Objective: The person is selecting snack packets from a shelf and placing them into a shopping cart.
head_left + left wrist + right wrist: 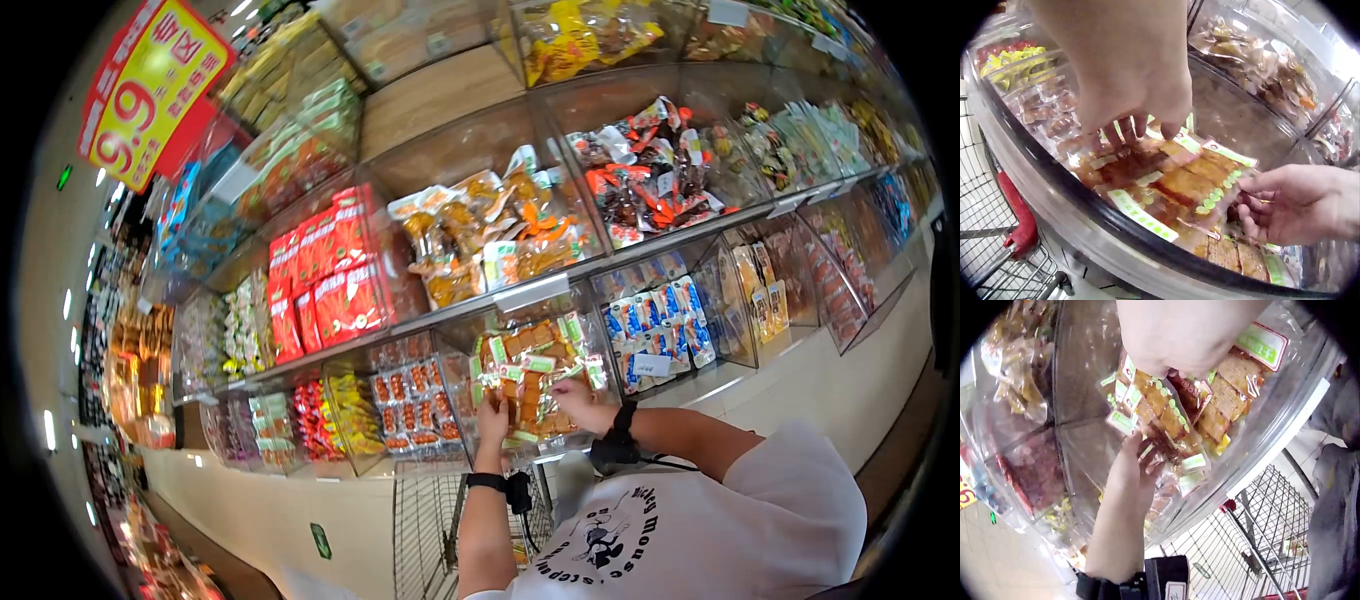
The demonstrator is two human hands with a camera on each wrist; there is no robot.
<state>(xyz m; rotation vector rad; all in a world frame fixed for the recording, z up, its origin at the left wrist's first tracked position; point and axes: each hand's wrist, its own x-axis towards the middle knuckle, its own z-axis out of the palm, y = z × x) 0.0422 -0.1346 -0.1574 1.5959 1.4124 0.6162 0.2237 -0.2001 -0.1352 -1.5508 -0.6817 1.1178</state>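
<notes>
Clock positions refer to the head view, centred on the clear bin [463, 398] that both hands work in.

1. Hands: two. The left hand [492, 415] enters at 7 o'clock; its fingers are spread and slightly bent, touching one flat packet [1192, 178]. The right hand [577, 398] enters at 4 o'clock; its fingers are narrow, with the thumb and bent fingers holding the opposite edge of that packet.

2. Flat packet: one between the hands, located in the clear bin on top of similar packets. It has clear film, brown slabs, green-and-white labels and one row of green discs. The overlapping packets beneath are several; an exact count cannot be made.

3. Adjacent stock: one compartment of small red-brown packets [415, 400] at 9 o'clock; one of blue-and-white packets [660, 325] between 2 and 3 o'clock; one of orange-brown packets [490, 225] between 11 and 12 o'clock; one of dark packets [655, 170] at 1 o'clock; one group of red bags [325, 270] at 10 o'clock.

4. Surroundings: one price sign [150, 95], reading 9.9, at 10 o'clock, farther out; one wire cart [425, 520] at 7 o'clock, below the bin. Black wrist straps: two, one per arm.
</notes>
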